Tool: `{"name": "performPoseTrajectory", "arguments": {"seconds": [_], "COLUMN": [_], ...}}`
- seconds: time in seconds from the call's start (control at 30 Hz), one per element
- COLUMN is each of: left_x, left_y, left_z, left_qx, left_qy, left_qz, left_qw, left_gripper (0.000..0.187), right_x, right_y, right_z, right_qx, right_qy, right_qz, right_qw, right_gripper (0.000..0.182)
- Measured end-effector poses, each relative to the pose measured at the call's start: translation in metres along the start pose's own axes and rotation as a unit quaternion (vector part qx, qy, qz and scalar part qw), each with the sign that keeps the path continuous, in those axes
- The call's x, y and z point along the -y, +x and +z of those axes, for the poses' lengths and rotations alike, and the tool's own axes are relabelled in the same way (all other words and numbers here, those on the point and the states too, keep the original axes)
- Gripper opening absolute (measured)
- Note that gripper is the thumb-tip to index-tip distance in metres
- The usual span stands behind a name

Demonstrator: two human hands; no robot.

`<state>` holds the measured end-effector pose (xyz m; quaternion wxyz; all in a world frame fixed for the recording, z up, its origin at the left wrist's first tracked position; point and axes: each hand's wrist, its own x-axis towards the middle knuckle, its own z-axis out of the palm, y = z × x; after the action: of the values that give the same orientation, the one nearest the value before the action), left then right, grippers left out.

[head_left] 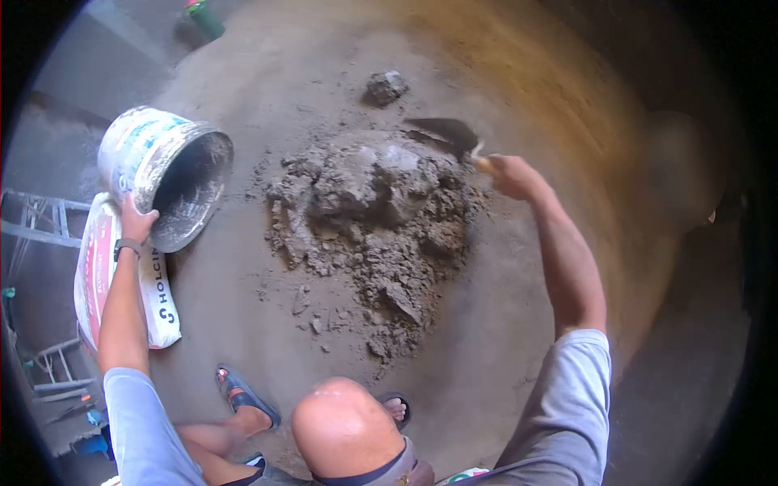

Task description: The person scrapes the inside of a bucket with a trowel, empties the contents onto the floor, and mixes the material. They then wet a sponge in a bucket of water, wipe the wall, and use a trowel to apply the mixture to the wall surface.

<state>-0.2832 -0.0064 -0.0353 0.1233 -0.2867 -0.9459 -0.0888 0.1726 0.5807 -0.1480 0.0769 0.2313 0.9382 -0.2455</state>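
My left hand (136,220) grips the rim of a white plastic bucket (134,154), which is tipped so its dark mouth faces right; grey residue coats its inside. In my right hand (516,176) is the handle of a trowel (446,132), its dark blade at the far right side of the mortar heap. The heap of wet grey mortar (365,194) lies on the floor ahead of me, lumpy, with crumbs trailing toward my feet. Whether the blade touches the mortar is hard to tell.
A cement bag (166,304) lies below the bucket at left. One separate lump (385,87) sits beyond the heap. Metal ladder-like frames (49,220) stand at the left edge, and a green bottle-like object (205,19) is at the far upper left. My sandalled foot (247,398) is near.
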Motion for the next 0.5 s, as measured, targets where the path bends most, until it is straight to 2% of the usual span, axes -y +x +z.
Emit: {"name": "performPoseTrajectory", "arguments": {"seconds": [0.07, 0.1, 0.17, 0.2, 0.27, 0.3, 0.33, 0.4, 0.5], "left_x": [-0.006, -0.005, 0.008, 0.016, 0.023, 0.016, 0.020, 0.004, 0.011], "left_y": [-0.006, -0.005, 0.003, 0.005, 0.003, 0.007, 0.010, 0.017, 0.026], "left_z": [-0.006, -0.003, 0.000, -0.001, 0.010, 0.004, 0.008, -0.002, 0.004], "left_qx": [0.038, 0.047, 0.047, 0.046, 0.003, 0.046, 0.018, 0.051, 0.028], "left_qy": [-0.024, -0.033, -0.012, -0.009, -0.022, -0.012, -0.033, -0.027, -0.031], "left_qz": [-0.025, -0.030, -0.023, -0.022, -0.005, -0.018, 0.001, -0.010, -0.002], "left_qw": [0.999, 0.998, 0.999, 0.999, 1.000, 0.999, 0.999, 0.998, 0.999], "left_gripper": [0.066, 0.068, 0.074, 0.074, 0.074, 0.075, 0.071, 0.064, 0.059], "right_x": [-0.012, -0.019, -0.025, -0.016, 0.005, 0.022, 0.041, 0.048, 0.069], "right_y": [0.003, 0.000, 0.002, -0.001, -0.021, -0.042, -0.063, -0.088, -0.133], "right_z": [-0.005, 0.000, 0.028, 0.040, 0.053, 0.059, 0.060, 0.081, 0.092], "right_qx": [-0.086, -0.082, -0.115, -0.116, -0.025, -0.006, 0.008, -0.032, -0.027], "right_qy": [0.034, 0.029, -0.001, 0.002, -0.012, 0.015, 0.041, 0.062, 0.113], "right_qz": [0.063, 0.065, 0.129, 0.128, 0.048, 0.055, 0.062, 0.058, 0.079], "right_qw": [0.994, 0.994, 0.985, 0.985, 0.998, 0.998, 0.997, 0.996, 0.990], "right_gripper": [0.037, 0.037, 0.029, 0.029, 0.031, 0.033, 0.035, 0.037, 0.039]}}
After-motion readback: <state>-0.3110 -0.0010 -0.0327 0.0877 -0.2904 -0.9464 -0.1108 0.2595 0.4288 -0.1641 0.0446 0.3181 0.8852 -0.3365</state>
